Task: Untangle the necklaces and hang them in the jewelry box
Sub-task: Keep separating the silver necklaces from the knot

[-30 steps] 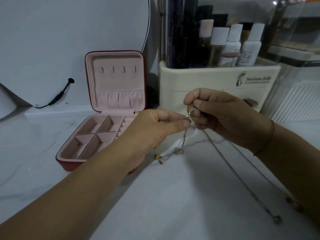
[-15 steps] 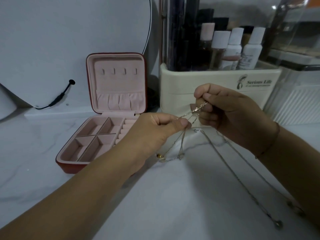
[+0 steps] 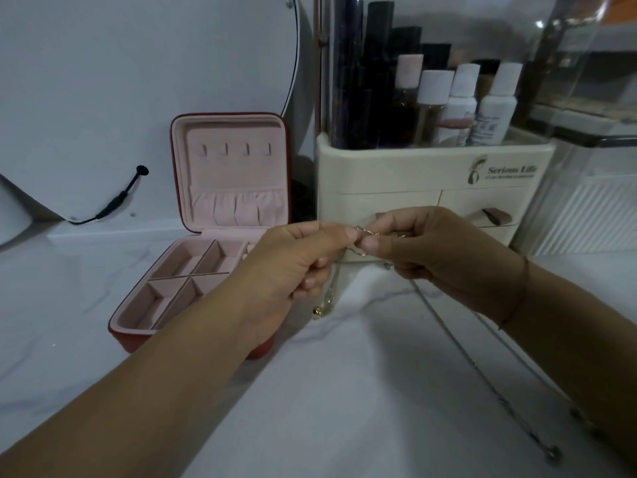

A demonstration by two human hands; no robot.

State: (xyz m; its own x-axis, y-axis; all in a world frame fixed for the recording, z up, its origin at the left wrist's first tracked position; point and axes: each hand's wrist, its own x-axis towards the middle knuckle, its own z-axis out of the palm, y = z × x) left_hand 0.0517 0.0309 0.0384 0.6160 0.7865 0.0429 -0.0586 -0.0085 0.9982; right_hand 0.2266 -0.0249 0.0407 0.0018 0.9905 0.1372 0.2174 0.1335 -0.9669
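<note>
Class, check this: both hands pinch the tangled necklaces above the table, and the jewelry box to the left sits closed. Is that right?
Not quite. The head view shows the jewelry box open, its lid upright. The rest holds: left hand and right hand pinch the tangled necklaces.

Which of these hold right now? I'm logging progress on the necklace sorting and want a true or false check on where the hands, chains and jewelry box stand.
1. The red jewelry box with pink lining stands open. True.
2. A necklace already hangs from the four small hooks in the lid. False: all the hooks are bare.
3. Both the left hand and the right hand pinch the thin tangled metal chains between them. True.
4. The chains are held over the box's compartments. False: they are held to the right of the box, in front of the cream cosmetics organiser.
5. A small gold bead dangles below the left hand. True.
</note>
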